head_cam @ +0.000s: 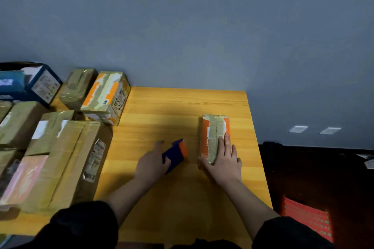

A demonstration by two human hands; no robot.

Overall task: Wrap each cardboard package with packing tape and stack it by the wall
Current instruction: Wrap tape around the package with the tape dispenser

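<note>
A narrow orange-and-tan cardboard package (215,137), already glossy with tape along its top, lies lengthwise on the wooden table (162,107), right of the frame's centre and well short of the wall. The right hand (223,160) rests flat on its near end, fingers straight and pointing toward the wall, the thumb down along the package's left side.

Just left of it, apart from the package, the left hand (152,159) grips a dark blue tape dispenser (175,154) with an orange front part, thumb curled over its near side and the forefinger stretched out past it. The dispenser sits low over the table; whether it touches the wood I cannot tell.

Both forearms reach in from the bottom of the frame out of dark sleeves (85,226).

Along the left of the frame, taped cardboard boxes crowd the table: a large brown box (60,166) with a label on its side nearest, an orange-patterned box (105,97) further up beside a smaller tan one (78,87), and a dark blue carton (40,83) in the upper left.

The grey-blue wall (202,26) fills the upper half. Lower right, off the table, lies something red and patterned (307,216) on a dark floor.
</note>
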